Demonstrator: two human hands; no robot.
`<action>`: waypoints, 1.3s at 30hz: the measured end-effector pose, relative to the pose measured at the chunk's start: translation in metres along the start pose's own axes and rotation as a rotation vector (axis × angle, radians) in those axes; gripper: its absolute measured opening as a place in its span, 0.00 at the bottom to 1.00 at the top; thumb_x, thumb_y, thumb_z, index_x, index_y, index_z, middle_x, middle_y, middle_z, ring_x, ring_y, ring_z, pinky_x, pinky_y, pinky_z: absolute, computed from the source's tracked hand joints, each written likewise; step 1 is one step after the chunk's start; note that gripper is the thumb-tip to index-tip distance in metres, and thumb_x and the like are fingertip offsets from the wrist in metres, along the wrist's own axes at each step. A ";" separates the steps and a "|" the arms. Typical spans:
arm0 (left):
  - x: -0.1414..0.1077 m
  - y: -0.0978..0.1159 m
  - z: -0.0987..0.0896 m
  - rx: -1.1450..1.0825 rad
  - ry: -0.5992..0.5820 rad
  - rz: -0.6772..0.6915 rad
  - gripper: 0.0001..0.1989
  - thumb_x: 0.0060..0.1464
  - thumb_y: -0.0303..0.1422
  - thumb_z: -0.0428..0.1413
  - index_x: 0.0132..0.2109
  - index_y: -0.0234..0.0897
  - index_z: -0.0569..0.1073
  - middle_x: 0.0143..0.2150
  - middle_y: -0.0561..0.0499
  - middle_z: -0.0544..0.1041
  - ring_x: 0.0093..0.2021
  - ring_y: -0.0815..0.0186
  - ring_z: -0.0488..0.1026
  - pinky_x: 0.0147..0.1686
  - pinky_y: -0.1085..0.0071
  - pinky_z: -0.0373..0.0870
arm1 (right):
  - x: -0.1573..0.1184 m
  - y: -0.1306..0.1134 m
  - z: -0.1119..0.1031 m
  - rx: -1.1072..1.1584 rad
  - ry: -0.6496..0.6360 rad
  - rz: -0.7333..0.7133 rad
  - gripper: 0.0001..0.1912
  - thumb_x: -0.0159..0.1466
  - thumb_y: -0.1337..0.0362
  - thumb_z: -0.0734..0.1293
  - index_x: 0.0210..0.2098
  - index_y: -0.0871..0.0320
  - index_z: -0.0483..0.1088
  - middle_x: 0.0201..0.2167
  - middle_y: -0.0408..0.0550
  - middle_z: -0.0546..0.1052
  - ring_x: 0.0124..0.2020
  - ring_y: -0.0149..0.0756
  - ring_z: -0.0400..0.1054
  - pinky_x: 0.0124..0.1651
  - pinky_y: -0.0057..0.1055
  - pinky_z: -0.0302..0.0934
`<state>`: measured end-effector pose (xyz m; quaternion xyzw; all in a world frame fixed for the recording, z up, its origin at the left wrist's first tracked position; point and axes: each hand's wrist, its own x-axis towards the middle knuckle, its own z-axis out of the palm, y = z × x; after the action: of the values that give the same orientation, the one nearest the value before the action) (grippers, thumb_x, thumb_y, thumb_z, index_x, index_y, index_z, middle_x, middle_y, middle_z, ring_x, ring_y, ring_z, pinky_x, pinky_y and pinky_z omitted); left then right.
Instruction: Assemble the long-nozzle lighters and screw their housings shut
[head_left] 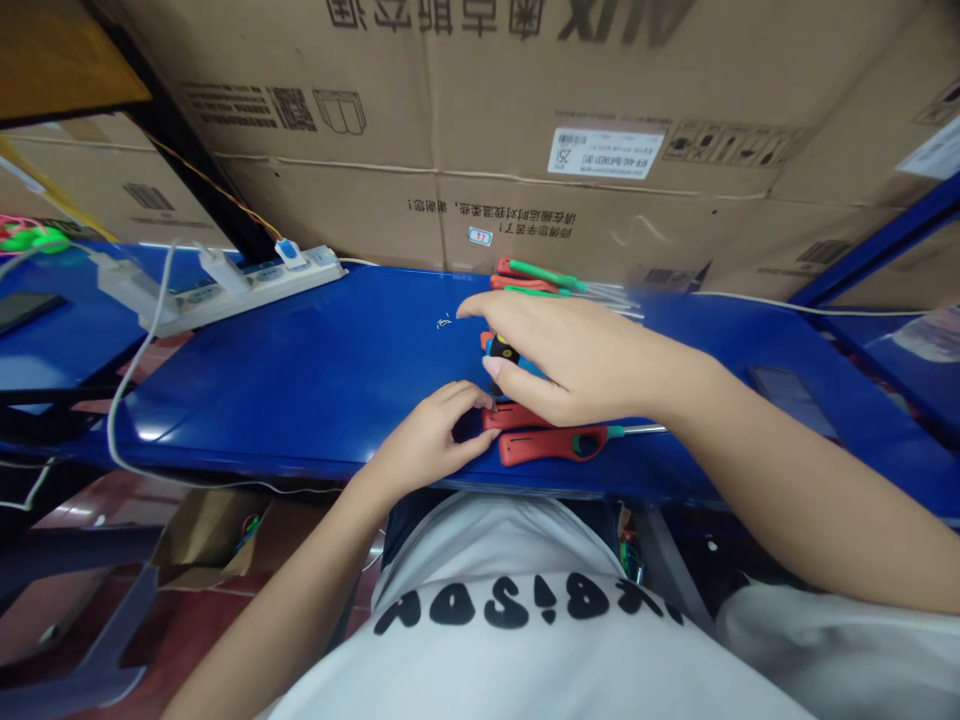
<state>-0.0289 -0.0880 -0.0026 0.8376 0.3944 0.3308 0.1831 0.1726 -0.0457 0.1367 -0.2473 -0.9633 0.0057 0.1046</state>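
My left hand [442, 432] is at the front of the blue table, thumb and index finger on either side of the butt of a red long-necked lighter [517, 415]. A second red long-necked lighter [553, 445] lies alongside it, nearer me, its metal tube pointing right. Above the table is my right hand [577, 350], palm down, index finger stretched left and thumb apart from it. Between them shows a small orange, black and light blue object [504, 348], largely covered; its kind is unclear. Beyond the hand lie several red and green long-necked lighters [536, 272], partly hidden.
A large cardboard box [487, 120] walls off the back of the blue table [300, 370]. At the left is a white power strip [255, 287] with plugs and a trailing cable [112, 410]. A dark flat object [791, 395] lies at right. An open carton [210, 535] stands below.
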 end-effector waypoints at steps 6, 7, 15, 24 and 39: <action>0.000 0.002 0.000 0.084 -0.028 0.004 0.10 0.65 0.35 0.58 0.50 0.38 0.72 0.49 0.45 0.77 0.51 0.57 0.74 0.54 0.59 0.71 | -0.001 0.005 -0.001 0.033 -0.009 -0.047 0.20 0.72 0.62 0.56 0.59 0.61 0.66 0.52 0.55 0.77 0.40 0.40 0.70 0.37 0.33 0.55; 0.000 0.003 0.000 0.099 -0.031 0.005 0.10 0.65 0.36 0.57 0.51 0.38 0.72 0.50 0.45 0.77 0.51 0.56 0.74 0.55 0.57 0.71 | -0.001 0.005 -0.001 0.027 -0.006 -0.052 0.20 0.72 0.61 0.57 0.59 0.62 0.66 0.52 0.56 0.77 0.40 0.40 0.70 0.37 0.33 0.54; 0.000 0.003 -0.001 0.133 -0.061 -0.006 0.10 0.66 0.37 0.55 0.52 0.39 0.71 0.51 0.44 0.76 0.52 0.55 0.72 0.55 0.56 0.70 | -0.004 0.003 -0.008 -0.021 -0.055 -0.059 0.15 0.70 0.60 0.58 0.50 0.60 0.70 0.45 0.54 0.78 0.33 0.37 0.65 0.34 0.32 0.50; 0.000 0.003 0.001 0.156 -0.075 0.005 0.13 0.67 0.37 0.53 0.55 0.38 0.71 0.55 0.41 0.75 0.56 0.52 0.71 0.57 0.52 0.70 | -0.004 0.000 -0.009 -0.035 -0.068 -0.021 0.17 0.73 0.56 0.57 0.48 0.60 0.71 0.41 0.53 0.78 0.35 0.39 0.67 0.36 0.33 0.51; 0.000 0.004 0.001 0.150 -0.073 -0.001 0.14 0.68 0.38 0.53 0.56 0.36 0.70 0.55 0.39 0.76 0.57 0.50 0.72 0.56 0.52 0.71 | -0.002 0.000 -0.006 0.004 -0.064 -0.046 0.15 0.73 0.60 0.56 0.50 0.59 0.69 0.40 0.51 0.78 0.32 0.36 0.65 0.32 0.31 0.49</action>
<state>-0.0255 -0.0906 -0.0010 0.8601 0.4119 0.2696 0.1341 0.1750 -0.0470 0.1426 -0.2245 -0.9716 0.0129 0.0744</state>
